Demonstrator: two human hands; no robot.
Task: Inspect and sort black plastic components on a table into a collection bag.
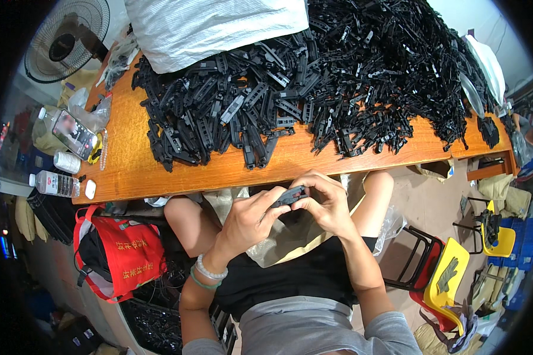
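Over my lap, just short of the table's front edge, a small black plastic part is held between both hands. My left hand pinches its left end with thumb and fingers. At the other end, the thumb and forefinger of my right hand close on the same part. Its exact kind cannot be made out, as fingers cover both ends. On the table beyond lies a heap of longer black plastic parts, and to its right a heap of smaller black pieces.
A white woven sack covers the back of the heap on the wooden table. At left are a phone, a water bottle and a fan. A red bag sits below; a yellow chair stands right.
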